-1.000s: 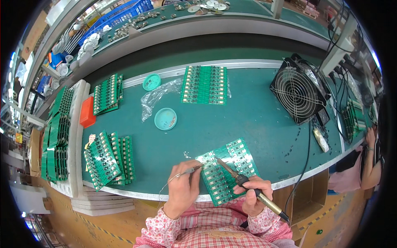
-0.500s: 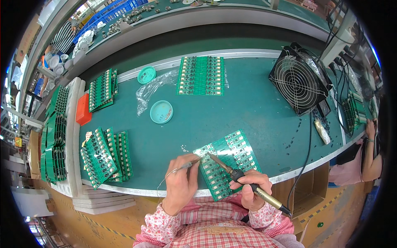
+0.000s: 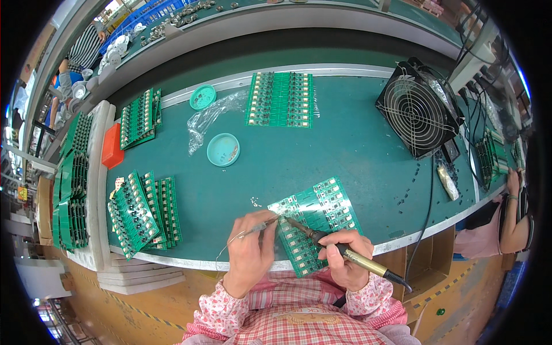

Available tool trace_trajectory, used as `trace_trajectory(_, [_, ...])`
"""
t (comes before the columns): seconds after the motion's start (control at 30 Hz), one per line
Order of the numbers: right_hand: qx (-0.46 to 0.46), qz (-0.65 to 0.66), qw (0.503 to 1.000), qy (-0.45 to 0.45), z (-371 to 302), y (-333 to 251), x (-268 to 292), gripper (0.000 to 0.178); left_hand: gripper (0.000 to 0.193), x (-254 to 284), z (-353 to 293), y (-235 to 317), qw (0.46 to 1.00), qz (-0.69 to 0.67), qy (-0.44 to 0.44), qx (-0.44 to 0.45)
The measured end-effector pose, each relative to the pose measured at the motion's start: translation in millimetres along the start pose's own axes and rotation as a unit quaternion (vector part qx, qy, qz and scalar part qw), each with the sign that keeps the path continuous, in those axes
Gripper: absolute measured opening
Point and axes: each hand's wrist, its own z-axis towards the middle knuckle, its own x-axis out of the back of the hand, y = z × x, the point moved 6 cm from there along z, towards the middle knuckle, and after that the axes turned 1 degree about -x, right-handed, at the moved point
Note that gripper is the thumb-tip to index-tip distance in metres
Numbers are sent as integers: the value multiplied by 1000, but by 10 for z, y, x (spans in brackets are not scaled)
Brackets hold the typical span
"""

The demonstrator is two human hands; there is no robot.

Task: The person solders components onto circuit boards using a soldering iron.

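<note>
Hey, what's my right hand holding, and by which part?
Your right hand holds a soldering iron by the front part of its handle, behind the metal shaft.

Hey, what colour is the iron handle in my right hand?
The handle is gold with black ends; see the head view.

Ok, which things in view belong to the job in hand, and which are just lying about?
In use: soldering iron (right hand), slim grey tool (left hand), circuit board under their tips.

Seemingly just lying about: crumpled clear plastic, orange box.
</note>
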Motion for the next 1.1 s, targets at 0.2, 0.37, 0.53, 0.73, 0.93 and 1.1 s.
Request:
trace_trajectory(0.2, [8,-19,1000,-19,38,-23,-33,11,18,9,6,-11,1000,-5,2,-6])
trace_trajectory(0.37, [28,-18,999,-28,42,-20,-30,11,18,3,-1,-8,1000,-8,1,-7])
trace_trajectory(0.53, [22,-14,999,-29,50,-34,-41,10,17,-1,-7,-18,1000,-2,0,-5])
trace_trajectory(0.73, [7,-15,1000,-27,41,-25,-34,10,17,1,-5,-9,1000,-2,5,-10])
trace_trajectory(0.93, [32,-18,998,-50,77,-14,-46,10,18,1,-1,0,1000,1,2,-14])
trace_trajectory(1.1, [66,-48,995,-60,55,-32,-41,10,25,3,-4,-14,1000,-7,15,-21])
